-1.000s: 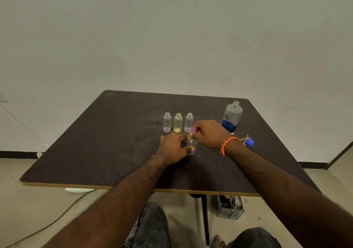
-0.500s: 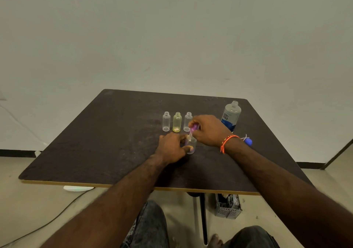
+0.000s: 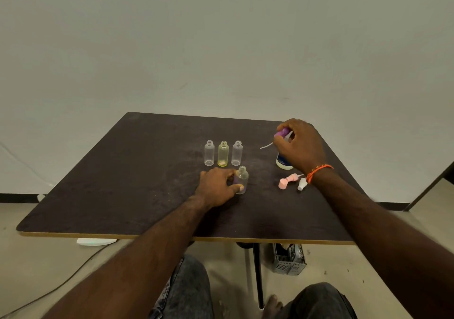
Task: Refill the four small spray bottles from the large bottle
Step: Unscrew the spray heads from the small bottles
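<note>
Three uncapped small bottles stand in a row mid-table: a clear one (image 3: 209, 153), a yellow one (image 3: 223, 153) and another clear one (image 3: 236, 153). My left hand (image 3: 216, 186) grips a fourth uncapped clear bottle (image 3: 242, 179) just in front of them. My right hand (image 3: 300, 144) holds a purple spray cap (image 3: 281, 132), its white dip tube (image 3: 266, 145) pointing left. It hovers over the large bottle (image 3: 283, 163), of which only the blue-and-white base shows.
A pink spray cap (image 3: 287, 181) and a white spray cap (image 3: 302, 184) lie on the dark table (image 3: 122, 183) by my right wrist. A grey crate (image 3: 288, 261) sits on the floor under the table. A cable runs along the floor at left.
My right hand pulled the purple spray cap with its tube out of the front bottle and carried it right, over the large bottle. My left hand kept hold of the front bottle.
</note>
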### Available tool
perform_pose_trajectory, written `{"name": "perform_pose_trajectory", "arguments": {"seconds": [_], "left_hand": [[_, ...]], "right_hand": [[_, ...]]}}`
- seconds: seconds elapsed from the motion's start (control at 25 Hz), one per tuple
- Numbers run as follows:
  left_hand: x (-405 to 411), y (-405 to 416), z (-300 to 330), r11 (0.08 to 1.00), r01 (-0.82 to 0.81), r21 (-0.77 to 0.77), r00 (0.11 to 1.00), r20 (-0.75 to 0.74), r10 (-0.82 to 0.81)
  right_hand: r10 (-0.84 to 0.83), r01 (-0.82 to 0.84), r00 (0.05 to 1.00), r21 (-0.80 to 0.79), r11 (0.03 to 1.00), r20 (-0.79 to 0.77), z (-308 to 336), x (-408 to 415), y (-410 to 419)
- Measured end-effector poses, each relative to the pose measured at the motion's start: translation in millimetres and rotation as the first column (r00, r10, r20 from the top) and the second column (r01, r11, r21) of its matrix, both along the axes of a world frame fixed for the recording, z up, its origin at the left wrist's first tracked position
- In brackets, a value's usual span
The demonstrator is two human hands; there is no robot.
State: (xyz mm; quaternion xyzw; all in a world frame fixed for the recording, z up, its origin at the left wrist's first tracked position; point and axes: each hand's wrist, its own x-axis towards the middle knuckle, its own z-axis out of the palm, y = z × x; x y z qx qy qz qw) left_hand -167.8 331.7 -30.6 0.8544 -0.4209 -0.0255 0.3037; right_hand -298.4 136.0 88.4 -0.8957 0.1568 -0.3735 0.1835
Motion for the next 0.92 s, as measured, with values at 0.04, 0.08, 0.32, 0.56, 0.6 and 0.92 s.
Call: {"name": "perform_pose_trajectory", "arguments": {"seconds": [0.04,0.08,0.32,0.56,0.6,0.92], "left_hand": [[-0.3,0.1,0.0,1.000,-0.002,0.000,1.000,0.002,0.002],[-0.9,-0.4,0.4,1.000,-0.008,-0.002,1.000,0.002,0.008],[-11.5,-11.5,2.0,0.997,-0.062,-0.033,0.998,0.005,0.063],[-12.4,-16.5,-2.5,0.998,-0.058,-0.035,0.998,-0.022,0.057],[-11.7,-16.4,-2.3,0.998,-0.053,-0.027,0.998,-0.019,0.053],[-9.4,-15.6,-3.4,0.998,-0.047,-0.041,0.998,-0.043,0.045]], "right_hand": [[-0.033,0.032,0.999,-0.018,0.999,-0.029,-6.0,-3.8,-4.8],[-0.071,0.069,0.995,-0.043,0.997,-0.065,-14.3,-7.8,-8.2],[-0.327,0.285,0.905,-0.183,0.941,-0.273,-82.2,-28.2,2.4],[-0.444,0.319,0.813,-0.348,0.881,-0.377,-103.8,-24.5,15.5],[-0.453,0.315,0.805,-0.371,0.873,-0.383,-104.2,-22.8,16.7],[-0.502,0.331,0.733,-0.403,0.853,-0.460,-112.4,-18.2,9.6]]}}
